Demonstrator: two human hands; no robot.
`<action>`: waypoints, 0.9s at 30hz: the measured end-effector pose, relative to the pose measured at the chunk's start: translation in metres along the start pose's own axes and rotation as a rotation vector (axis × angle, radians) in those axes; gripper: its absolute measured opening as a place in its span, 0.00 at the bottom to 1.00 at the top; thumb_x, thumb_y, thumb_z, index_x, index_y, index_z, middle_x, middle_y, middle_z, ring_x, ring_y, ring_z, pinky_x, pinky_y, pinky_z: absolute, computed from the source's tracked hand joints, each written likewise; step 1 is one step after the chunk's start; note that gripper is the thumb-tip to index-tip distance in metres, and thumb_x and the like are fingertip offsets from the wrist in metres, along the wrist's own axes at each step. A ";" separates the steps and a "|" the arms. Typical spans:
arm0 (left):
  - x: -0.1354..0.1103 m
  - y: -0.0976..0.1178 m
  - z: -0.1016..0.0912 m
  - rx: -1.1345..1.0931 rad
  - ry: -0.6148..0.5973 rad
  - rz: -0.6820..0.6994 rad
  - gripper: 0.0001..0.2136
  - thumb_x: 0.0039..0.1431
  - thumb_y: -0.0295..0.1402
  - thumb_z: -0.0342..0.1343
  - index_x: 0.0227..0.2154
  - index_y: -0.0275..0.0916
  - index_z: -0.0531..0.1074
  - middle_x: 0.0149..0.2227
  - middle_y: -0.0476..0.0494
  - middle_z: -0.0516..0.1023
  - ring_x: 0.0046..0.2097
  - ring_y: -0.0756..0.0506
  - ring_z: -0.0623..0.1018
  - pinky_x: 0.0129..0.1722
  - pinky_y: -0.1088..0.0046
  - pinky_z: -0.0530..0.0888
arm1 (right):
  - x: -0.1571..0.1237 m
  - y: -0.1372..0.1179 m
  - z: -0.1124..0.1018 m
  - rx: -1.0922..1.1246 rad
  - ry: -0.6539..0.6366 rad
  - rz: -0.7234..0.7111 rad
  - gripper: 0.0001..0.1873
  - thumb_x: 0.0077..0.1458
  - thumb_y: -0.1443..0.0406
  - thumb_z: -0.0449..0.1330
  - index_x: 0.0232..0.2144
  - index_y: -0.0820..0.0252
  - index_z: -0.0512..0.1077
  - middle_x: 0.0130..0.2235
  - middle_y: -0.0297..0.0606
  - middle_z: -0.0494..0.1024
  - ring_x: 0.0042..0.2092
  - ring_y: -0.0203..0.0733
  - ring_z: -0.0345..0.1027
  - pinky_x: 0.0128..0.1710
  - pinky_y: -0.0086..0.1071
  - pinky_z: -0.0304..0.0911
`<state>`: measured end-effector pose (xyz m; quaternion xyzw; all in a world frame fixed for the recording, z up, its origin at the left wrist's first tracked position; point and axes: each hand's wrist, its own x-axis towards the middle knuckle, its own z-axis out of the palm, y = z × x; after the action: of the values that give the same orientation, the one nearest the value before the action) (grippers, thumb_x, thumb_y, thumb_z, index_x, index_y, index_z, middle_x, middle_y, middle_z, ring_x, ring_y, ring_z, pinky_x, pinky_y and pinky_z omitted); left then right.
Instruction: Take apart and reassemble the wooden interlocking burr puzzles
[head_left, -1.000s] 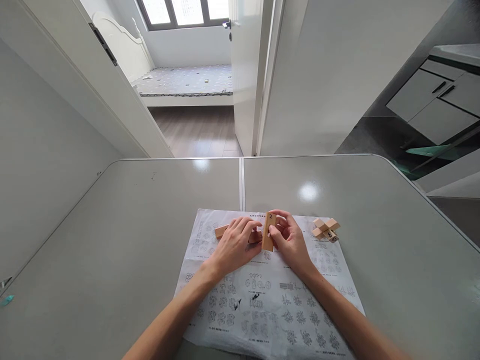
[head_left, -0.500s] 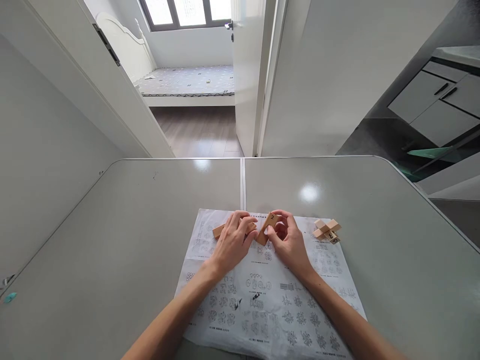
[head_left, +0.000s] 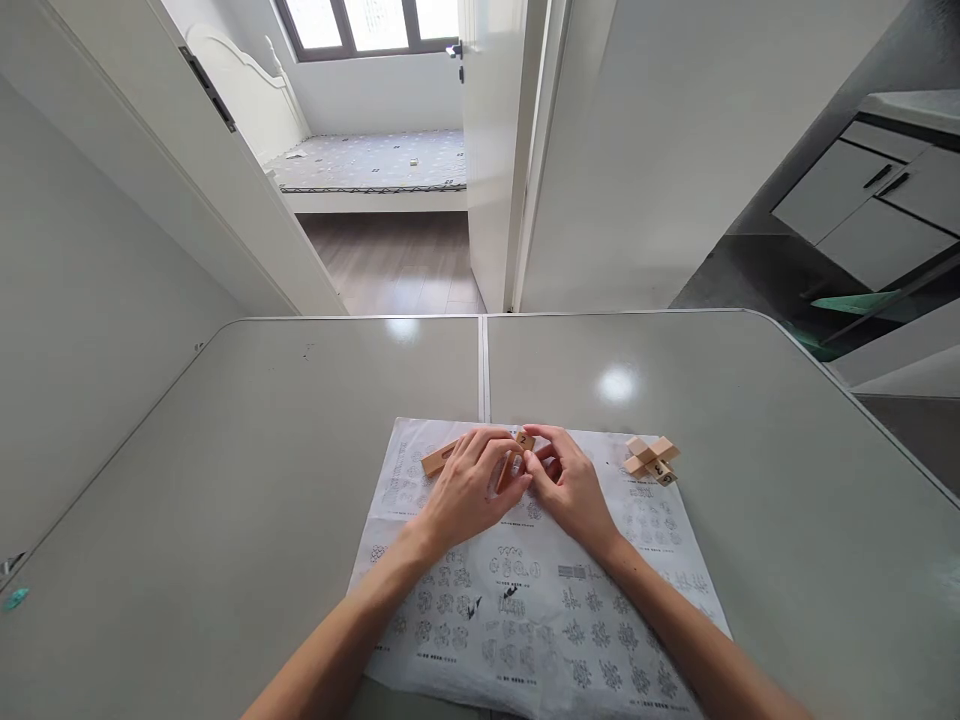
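In the head view, my right hand (head_left: 566,485) pinches a wooden puzzle piece (head_left: 524,439) marked with a 2 between thumb and fingertips. Close against it, my left hand (head_left: 472,482) has its fingers curled over another wooden puzzle piece (head_left: 437,459), whose slotted left end pokes out beyond the knuckles. The fingers hide much of both pieces and where they meet. Beneath the hands lies a creased paper sheet (head_left: 540,560) printed with small puzzle diagrams.
Several crossed wooden pieces (head_left: 651,460), some numbered, sit joined on the sheet's right part. The grey table (head_left: 225,480) has a light seam down its middle. Beyond its far edge are an open door (head_left: 499,150) and a bed (head_left: 375,165); cabinets (head_left: 870,190) stand at the right.
My right hand has moved left with the piece marked 2, bringing it up against my left hand. My left fingers now partly cover that piece.
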<state>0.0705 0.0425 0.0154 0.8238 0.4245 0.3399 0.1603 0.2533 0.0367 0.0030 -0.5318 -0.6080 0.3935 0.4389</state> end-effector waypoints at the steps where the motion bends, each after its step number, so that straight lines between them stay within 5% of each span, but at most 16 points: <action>1: 0.000 0.000 0.000 0.001 -0.012 0.005 0.12 0.66 0.33 0.62 0.49 0.46 0.69 0.53 0.42 0.77 0.56 0.40 0.78 0.57 0.58 0.74 | 0.000 -0.001 0.000 -0.002 -0.017 -0.002 0.13 0.68 0.60 0.58 0.51 0.54 0.75 0.50 0.43 0.81 0.36 0.44 0.75 0.34 0.37 0.70; 9: 0.000 -0.002 0.000 0.039 -0.068 -0.004 0.14 0.62 0.28 0.61 0.48 0.47 0.70 0.53 0.43 0.79 0.56 0.39 0.77 0.55 0.57 0.73 | -0.001 -0.001 -0.001 0.026 -0.002 0.057 0.12 0.68 0.58 0.57 0.49 0.55 0.75 0.43 0.43 0.82 0.35 0.45 0.74 0.31 0.36 0.68; 27: -0.002 -0.009 0.006 0.108 0.060 -0.037 0.09 0.65 0.24 0.57 0.43 0.46 0.73 0.48 0.46 0.81 0.53 0.42 0.78 0.58 0.56 0.72 | 0.000 -0.002 -0.003 0.039 0.019 0.118 0.10 0.65 0.58 0.58 0.45 0.56 0.73 0.35 0.37 0.78 0.31 0.42 0.70 0.30 0.35 0.66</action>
<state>0.0687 0.0465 0.0055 0.8126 0.4620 0.3380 0.1094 0.2553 0.0362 0.0060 -0.5617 -0.5636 0.4254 0.4312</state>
